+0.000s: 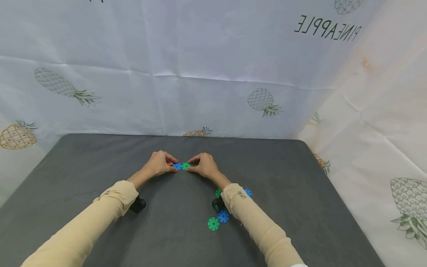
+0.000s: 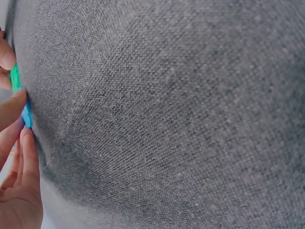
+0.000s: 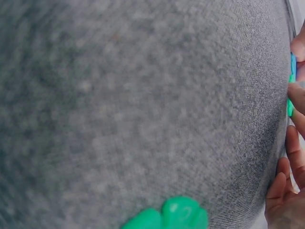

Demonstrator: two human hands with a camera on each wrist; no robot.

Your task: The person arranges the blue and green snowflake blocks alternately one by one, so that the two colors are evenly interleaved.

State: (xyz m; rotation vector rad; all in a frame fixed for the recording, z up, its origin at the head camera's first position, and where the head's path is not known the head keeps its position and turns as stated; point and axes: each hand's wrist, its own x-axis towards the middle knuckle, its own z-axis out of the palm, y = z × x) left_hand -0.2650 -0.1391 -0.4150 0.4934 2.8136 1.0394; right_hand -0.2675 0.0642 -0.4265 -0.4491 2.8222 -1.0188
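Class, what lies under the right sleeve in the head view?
A green disc and a blue disc peek out on either side of the sleeve. Their covered parts, and anything wholly beneath it, cannot be seen.

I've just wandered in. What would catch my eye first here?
Probably the two hands at the middle of the grey table: the left hand pinches a notched blue disc, the right hand a green disc, edge to edge. Next, nearer the viewer by the right sleeve, a loose green disc and a loose blue disc. Behind everything hangs a pale pineapple-printed cloth.
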